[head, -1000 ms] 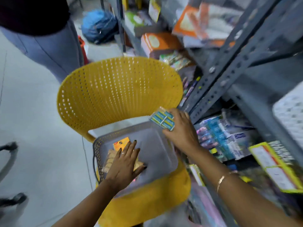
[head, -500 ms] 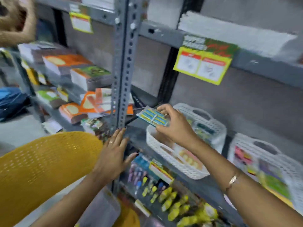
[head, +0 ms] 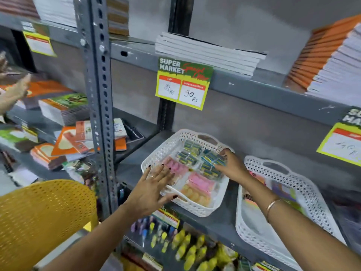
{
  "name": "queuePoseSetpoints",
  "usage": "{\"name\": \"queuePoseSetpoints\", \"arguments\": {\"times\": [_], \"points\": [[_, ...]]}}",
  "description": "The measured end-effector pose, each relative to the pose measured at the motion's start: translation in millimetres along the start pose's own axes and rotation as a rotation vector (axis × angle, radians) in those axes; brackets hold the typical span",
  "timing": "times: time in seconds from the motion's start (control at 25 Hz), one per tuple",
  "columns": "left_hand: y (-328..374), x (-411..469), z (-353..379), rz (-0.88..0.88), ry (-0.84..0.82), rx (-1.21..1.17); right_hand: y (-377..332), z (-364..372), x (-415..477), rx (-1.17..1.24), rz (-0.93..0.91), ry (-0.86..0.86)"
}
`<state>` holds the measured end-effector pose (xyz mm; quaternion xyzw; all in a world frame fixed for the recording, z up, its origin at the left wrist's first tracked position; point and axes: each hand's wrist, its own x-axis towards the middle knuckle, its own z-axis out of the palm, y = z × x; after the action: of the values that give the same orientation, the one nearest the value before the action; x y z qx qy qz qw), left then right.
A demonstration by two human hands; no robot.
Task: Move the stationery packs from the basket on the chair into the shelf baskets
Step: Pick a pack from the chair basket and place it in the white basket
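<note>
A white perforated shelf basket [head: 156,155] sits on the grey middle shelf and holds several blue-yellow, pink and orange stationery packs. My right hand [head: 231,167] is inside it at the right side, gripping a blue-yellow stationery pack [head: 213,160] that lies on the other packs. My left hand [head: 151,189] is spread open over the basket's near left rim and holds nothing. The basket on the chair is out of view; only the yellow chair back [head: 45,218] shows at lower left.
A second white basket [head: 304,188] stands to the right on the same shelf. A grey perforated upright [head: 99,106] rises left of the baskets. Notebook stacks [head: 64,108] fill the left shelves, price tags [head: 183,83] hang above, and another person's hand [head: 16,90] shows at far left.
My right hand carried the blue-yellow pack from the chair basket up into the white shelf basket. My left hand rose from the chair basket to the shelf basket's rim.
</note>
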<state>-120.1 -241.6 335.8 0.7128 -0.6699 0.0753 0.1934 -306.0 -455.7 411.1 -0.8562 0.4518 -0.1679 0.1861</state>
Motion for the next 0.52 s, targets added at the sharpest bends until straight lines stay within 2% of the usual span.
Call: {"name": "queuePoseSetpoints", "arguments": {"times": [0.2,0.52], "points": [[-1,1,1,0.006,-0.010,-0.047,3,21,19,-0.083,0.026,-0.087],[-4,0,3,-0.026,-0.054,0.015,-40,70,60,-0.058,-0.028,-0.140]]}}
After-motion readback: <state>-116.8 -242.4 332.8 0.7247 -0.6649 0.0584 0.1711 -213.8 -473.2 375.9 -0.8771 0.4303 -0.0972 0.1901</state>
